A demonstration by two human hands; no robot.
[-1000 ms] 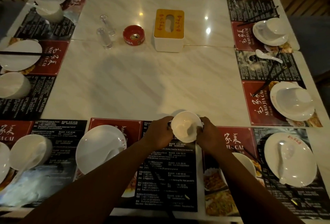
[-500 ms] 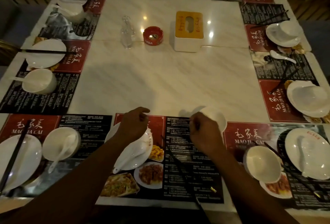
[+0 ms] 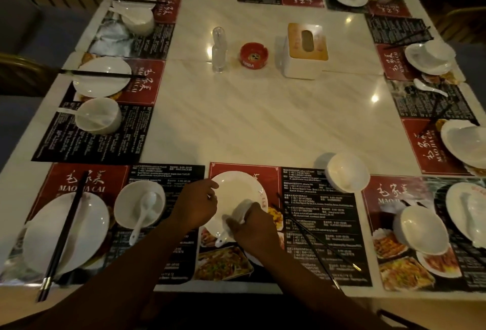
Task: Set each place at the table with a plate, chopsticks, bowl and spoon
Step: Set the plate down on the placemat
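The white plate (image 3: 236, 193) of the place in front of me lies on a red and black placemat (image 3: 315, 214). My left hand (image 3: 196, 204) grips the plate's left rim. My right hand (image 3: 253, 228) is closed over a white spoon (image 3: 238, 218) lying on the plate, its handle end poking out toward me. A white bowl (image 3: 347, 172) stands alone at the mat's far right corner, apart from both hands. Black chopsticks (image 3: 315, 237) lie slanted on the mat to the right of the plate.
To the left are a plate with chopsticks (image 3: 68, 229) and a bowl with a spoon (image 3: 139, 206). To the right stand another bowl (image 3: 420, 229) and plate (image 3: 470, 211). At the table's middle are a tissue box (image 3: 305, 48), red ashtray (image 3: 253, 55) and clear bottle (image 3: 219, 51).
My right hand let go of the bowl, left it at the mat's far corner and came back onto the spoon. My left hand settled on the plate's rim.
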